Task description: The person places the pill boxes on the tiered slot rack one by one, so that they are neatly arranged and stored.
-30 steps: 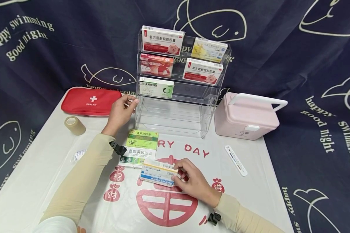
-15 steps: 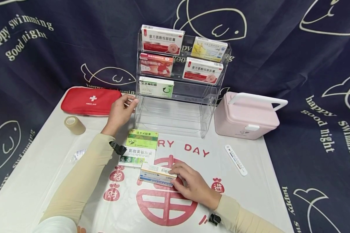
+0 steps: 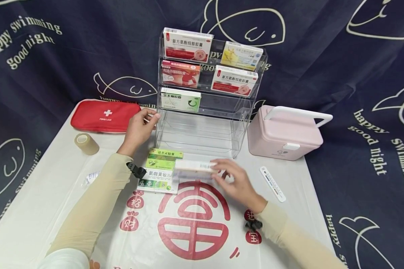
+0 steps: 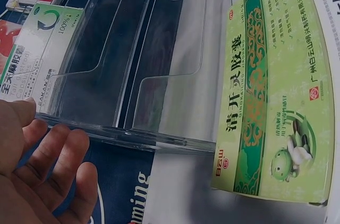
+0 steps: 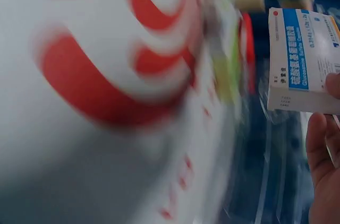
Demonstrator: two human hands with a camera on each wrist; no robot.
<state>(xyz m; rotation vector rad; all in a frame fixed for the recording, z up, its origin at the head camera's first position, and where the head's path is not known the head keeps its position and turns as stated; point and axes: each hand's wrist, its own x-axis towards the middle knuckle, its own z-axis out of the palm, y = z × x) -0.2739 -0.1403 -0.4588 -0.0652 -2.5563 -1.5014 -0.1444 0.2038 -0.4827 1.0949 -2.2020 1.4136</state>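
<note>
My right hand [image 3: 237,183] pinches a white and blue medicine box [image 5: 303,57] by one end, thumb and fingers on opposite sides. In the head view the box is blurred, raised over the table in front of the rack. Fingertips of my left hand [image 3: 138,129] grip the left side edge of a clear tiered display rack [image 3: 202,130]. A light green medicine box [image 3: 159,160] lies before the rack's left front corner, with a white and green medicine box [image 3: 157,181] on its near side. The rack's upper tiers bear several medicine boxes, including a white-green one [image 3: 180,101] at left.
A red first aid pouch [image 3: 104,116] and a tan bandage roll [image 3: 86,144] lie at the left. To the rack's right stands a pink case [image 3: 284,138] with a white handle. A white thermometer strip [image 3: 272,184] lies at the right.
My right hand has lifted the white and blue medicine box off the table and carried it forward and to the right, toward the rack. The left hand has stayed at the rack's edge.
</note>
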